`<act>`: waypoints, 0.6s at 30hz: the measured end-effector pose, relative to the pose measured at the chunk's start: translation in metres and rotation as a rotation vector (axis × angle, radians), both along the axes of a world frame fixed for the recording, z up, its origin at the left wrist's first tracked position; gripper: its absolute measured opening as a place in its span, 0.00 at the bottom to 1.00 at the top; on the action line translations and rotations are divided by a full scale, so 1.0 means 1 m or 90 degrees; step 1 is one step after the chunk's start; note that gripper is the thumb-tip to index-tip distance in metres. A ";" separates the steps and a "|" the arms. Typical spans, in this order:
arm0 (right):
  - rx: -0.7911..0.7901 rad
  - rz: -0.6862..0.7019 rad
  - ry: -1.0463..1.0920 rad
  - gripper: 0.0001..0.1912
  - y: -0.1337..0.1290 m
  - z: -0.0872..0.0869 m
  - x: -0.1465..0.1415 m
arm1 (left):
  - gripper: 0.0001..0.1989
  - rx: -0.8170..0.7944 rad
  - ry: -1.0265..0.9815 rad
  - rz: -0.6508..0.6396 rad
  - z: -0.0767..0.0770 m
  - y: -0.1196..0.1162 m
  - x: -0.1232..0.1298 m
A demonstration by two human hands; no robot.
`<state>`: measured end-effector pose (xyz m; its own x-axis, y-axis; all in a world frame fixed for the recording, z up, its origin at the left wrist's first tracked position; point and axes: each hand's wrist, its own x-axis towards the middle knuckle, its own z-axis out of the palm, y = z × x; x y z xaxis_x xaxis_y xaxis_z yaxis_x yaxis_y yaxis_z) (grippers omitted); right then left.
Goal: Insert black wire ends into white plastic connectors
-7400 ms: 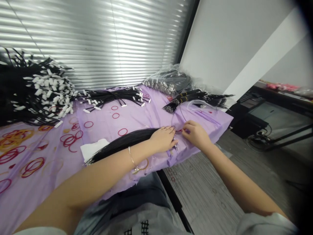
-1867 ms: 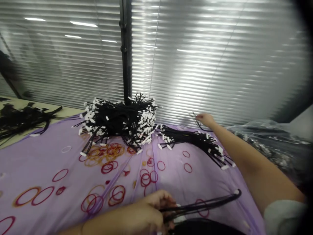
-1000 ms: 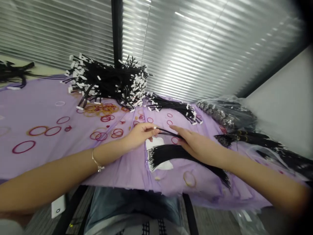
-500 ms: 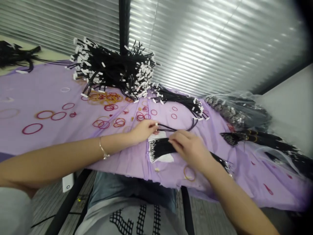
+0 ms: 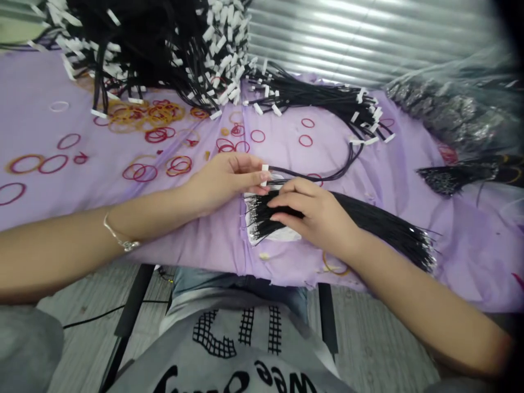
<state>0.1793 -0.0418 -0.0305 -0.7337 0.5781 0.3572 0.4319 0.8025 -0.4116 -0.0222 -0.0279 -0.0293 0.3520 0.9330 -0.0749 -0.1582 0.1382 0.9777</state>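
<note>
Your left hand point(image 5: 229, 177) has its grip pinched on the white connector point(image 5: 265, 175), just beyond the left end of the wire bundle point(image 5: 376, 218); hold it steady. Your right hand point(image 5: 317, 213) lies over that end, its grip impossible to tell; a light touch should avoid tangles.

blinds point(image 5: 323, 38) glared brightly behind | worktop point(image 5: 94, 131) was softly lit | floor point(image 5: 376, 327) looked duller | fine detail blurred | right edge darkened to black
</note>
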 end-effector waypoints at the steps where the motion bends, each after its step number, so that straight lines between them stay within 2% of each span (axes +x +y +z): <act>1: 0.001 0.003 0.004 0.06 0.000 0.000 0.000 | 0.01 0.002 0.002 0.003 0.000 -0.001 0.001; 4: 0.015 0.011 -0.010 0.04 -0.002 0.002 -0.001 | 0.02 -0.018 -0.004 0.031 0.000 0.002 0.002; 11: 0.005 -0.042 -0.145 0.10 -0.003 0.003 -0.007 | 0.03 -0.063 -0.021 0.064 -0.001 0.010 -0.001; 18: -0.051 -0.074 -0.138 0.03 0.000 0.006 -0.014 | 0.04 -0.049 0.013 0.059 0.001 0.008 0.002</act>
